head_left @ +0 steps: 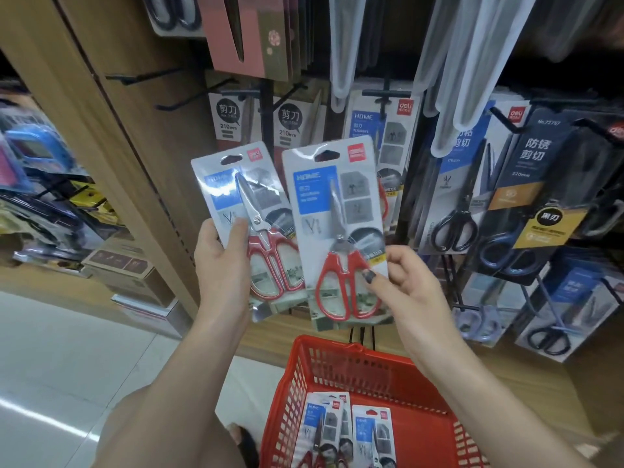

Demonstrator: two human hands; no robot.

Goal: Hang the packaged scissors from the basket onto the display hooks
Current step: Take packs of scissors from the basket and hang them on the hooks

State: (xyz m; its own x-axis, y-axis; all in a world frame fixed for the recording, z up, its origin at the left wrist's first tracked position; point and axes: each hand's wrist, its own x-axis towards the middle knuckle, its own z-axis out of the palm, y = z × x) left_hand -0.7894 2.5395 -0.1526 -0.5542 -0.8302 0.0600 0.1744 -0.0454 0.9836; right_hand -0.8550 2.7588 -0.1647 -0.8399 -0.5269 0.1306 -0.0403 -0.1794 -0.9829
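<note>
Nearest you: red plastic basket (337,366) on the floor, lattice walls, holding at least two more packaged scissors (371,437) lying flat, red handles toward you.

Above the basket: your left hand (221,265), thumb pressed on the front of a carded pack of red-handled scissors (250,211), fingers hidden behind it; grip closed round the pack, which tilts left.

Beside it: your right hand (405,278), grip pinching a second red-handled pack (337,231) at its lower right edge, held upright; the two packs overlap slightly.

Behind: display hooks (385,94) on the rack, one carrying matching "HOME" packs (388,130). Farther right: black-handled scissors (454,228) hanging in dark cards.
</note>
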